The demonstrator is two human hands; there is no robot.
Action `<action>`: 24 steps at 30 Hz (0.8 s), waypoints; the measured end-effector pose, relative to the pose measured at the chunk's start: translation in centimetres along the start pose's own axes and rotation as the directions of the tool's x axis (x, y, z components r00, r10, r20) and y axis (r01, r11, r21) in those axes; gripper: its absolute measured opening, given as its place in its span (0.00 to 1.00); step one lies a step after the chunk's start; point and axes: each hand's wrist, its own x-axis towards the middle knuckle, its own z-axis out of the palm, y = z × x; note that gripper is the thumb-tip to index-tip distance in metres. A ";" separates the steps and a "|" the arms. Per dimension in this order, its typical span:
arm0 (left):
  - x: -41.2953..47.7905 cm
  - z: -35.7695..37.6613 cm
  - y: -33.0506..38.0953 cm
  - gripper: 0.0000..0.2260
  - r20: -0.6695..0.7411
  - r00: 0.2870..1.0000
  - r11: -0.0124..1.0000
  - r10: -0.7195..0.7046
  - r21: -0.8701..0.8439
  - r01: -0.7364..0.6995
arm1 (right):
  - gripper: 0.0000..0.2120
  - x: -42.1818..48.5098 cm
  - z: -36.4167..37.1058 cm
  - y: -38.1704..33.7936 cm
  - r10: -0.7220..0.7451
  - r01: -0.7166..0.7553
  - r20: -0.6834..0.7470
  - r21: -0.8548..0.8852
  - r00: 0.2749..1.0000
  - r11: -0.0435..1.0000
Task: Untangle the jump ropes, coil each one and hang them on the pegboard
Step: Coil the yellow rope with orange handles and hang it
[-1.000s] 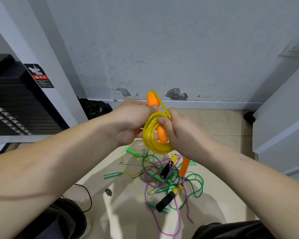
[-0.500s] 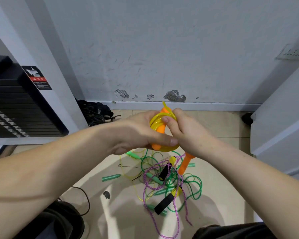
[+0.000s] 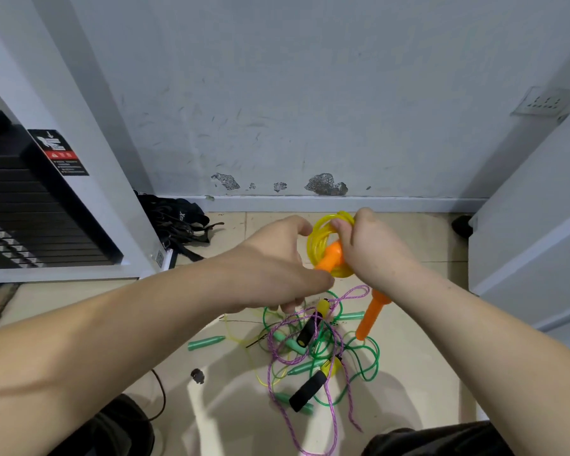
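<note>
- Far left, a black stacked-plate weight machine (image 3: pixel 30 209) stands by the wall, with a heap of black webbing straps (image 3: pixel 175 222) on the floor beside it.
- The left hand (image 3: pixel 277 268) curves in a loose C toward the coil. Its lower fingertips (image 3: pixel 324 280) touch the near end of the handle; whether they pinch it I cannot tell.
- Between the hands, held above the beige tiled floor (image 3: pixel 418 383), is the translucent yellow plastic jump rope (image 3: pixel 320 235), wound into a tight ring.
- One stubby orange plastic handle (image 3: pixel 331 258) runs through the ring. Its long axis slants from lower left up to the right, so its free end lies just right of the left fingers.
- The right hand (image 3: pixel 369 251) pinches the ring's top strands, thumb and fingers curled round them; it appears to carry the coil.
- The second orange handle (image 3: pixel 372 315) hangs below that wrist, pointing down and left.
- Beneath lies the tangle of green and purple cords with black foam grips (image 3: pixel 310 340).
- No pegboard is in view.
</note>
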 end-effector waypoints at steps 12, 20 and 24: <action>2.1 -3.0 -6.0 0.19 -0.038 0.993 0.670 -0.115 0.735 0.106 | 0.16 -0.5 -0.4 0.0 -0.261 0.240 0.121 0.164 0.958 0.957; 2.3 -0.4 -2.8 0.34 0.001 0.996 0.982 -0.095 -0.162 0.094 | 0.14 -2.5 0.3 -2.1 -0.341 0.291 0.121 0.310 0.932 0.905; 2.5 -1.1 -3.7 0.13 0.127 0.987 0.991 -0.103 -0.074 0.113 | 0.15 -2.9 0.1 -2.0 -0.440 0.405 0.196 0.192 0.877 0.894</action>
